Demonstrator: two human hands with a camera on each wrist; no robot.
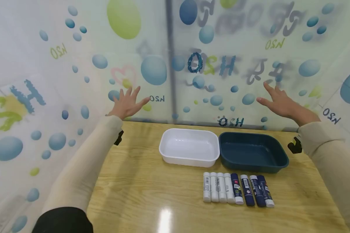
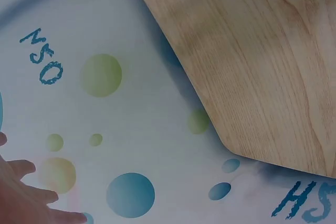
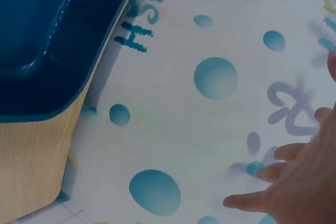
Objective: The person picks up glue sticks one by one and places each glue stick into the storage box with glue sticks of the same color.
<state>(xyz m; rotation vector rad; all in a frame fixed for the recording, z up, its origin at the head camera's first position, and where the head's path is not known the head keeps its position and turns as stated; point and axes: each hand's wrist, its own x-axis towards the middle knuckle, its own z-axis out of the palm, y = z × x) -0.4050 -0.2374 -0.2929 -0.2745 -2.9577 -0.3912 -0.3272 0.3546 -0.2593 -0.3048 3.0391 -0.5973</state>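
Observation:
Both hands are raised past the table's far edge, in front of the printed curtain, and hold nothing. My left hand (image 1: 126, 105) has its fingers spread, up and to the left of a white tray (image 1: 189, 162). On the other side, my right hand (image 1: 281, 102) is spread above and behind a dark blue tray (image 1: 253, 166). The two trays stand side by side. In front of them lies a row of glue sticks: several white ones (image 1: 217, 187) on the left, several dark blue ones (image 1: 248, 191) on the right.
A pale curtain (image 1: 186, 97) printed with bubbles and letters hangs behind and beside the wooden table (image 1: 140, 187). Small black wrist devices (image 1: 295, 146) sit under the sleeves. Something black and rounded (image 1: 63, 221) shows at the bottom left.

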